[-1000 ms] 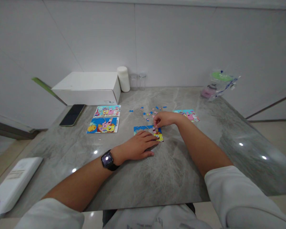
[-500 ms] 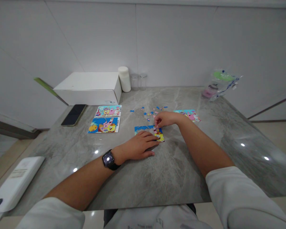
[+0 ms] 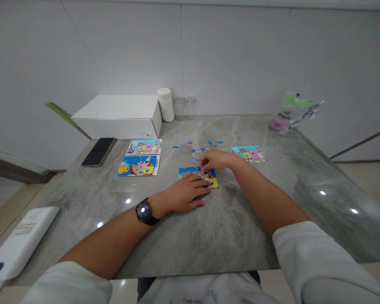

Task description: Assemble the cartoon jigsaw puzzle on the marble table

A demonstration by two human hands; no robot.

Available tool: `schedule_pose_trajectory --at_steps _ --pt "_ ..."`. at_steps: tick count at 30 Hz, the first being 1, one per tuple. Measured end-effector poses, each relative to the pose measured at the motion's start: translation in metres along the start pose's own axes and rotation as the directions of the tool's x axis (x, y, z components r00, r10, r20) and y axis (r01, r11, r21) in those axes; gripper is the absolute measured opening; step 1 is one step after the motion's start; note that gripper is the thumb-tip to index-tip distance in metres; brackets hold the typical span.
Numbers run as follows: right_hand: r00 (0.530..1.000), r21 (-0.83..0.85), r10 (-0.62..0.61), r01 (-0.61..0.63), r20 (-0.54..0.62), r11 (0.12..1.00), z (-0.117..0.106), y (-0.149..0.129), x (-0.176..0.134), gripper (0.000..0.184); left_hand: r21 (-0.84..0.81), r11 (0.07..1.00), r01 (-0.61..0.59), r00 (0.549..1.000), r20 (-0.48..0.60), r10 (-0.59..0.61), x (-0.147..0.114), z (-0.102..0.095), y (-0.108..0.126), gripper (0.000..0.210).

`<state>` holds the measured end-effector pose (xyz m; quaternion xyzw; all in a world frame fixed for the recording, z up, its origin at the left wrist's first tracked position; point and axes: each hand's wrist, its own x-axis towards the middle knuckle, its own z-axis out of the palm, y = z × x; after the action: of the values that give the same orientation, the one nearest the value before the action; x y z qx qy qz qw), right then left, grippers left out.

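Note:
A small jigsaw puzzle (image 3: 212, 174) in blue and yellow, with cartoon figures, lies on the grey table in front of me. My left hand (image 3: 190, 192) is spread flat across its lower left part, fingers stretched out and covering much of the picture. At the puzzle's upper edge, my right hand (image 3: 213, 160) is closed in a pinch, on what looks like a jigsaw piece mostly hidden by the fingertips. Several loose jigsaw pieces (image 3: 194, 150) are scattered just beyond that hand, some hidden behind it.
Two picture cards (image 3: 144, 147) lie at left, near a phone (image 3: 99, 152) and a white box (image 3: 117, 116). A white bottle (image 3: 166, 105) and two clear jars (image 3: 190, 109) stand behind. Another picture card (image 3: 249, 153) and a plastic bag (image 3: 293, 113) are at right; a white device (image 3: 22, 240) lies front left.
My right hand has shifted slightly left along the puzzle's upper edge, still pinched, uncovering more of the right-hand card. My left hand stays in place.

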<state>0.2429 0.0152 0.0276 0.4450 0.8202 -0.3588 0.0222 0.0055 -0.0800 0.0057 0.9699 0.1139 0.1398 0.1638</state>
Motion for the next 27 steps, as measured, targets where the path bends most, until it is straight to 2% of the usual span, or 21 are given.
schedule_pose_trajectory --at_steps 6,22,27 --pt "1.0 0.012 -0.011 0.011 0.002 1.0 0.0034 -0.0015 0.0027 0.011 -0.002 1.0 0.005 1.0 0.001 -0.005 0.0007 -0.0001 0.0005 0.042" --pt "0.999 -0.1 0.013 -0.016 -0.038 0.995 0.0048 -0.0061 0.0031 0.013 0.02 1.0 0.013 1.0 0.028 -0.014 0.0004 -0.0012 0.001 0.042" --pt "0.999 -0.122 0.008 -0.013 -0.037 0.992 0.0047 -0.0063 0.0036 0.014 0.017 1.0 0.005 1.0 0.006 -0.005 0.0002 -0.0004 0.0007 0.043"
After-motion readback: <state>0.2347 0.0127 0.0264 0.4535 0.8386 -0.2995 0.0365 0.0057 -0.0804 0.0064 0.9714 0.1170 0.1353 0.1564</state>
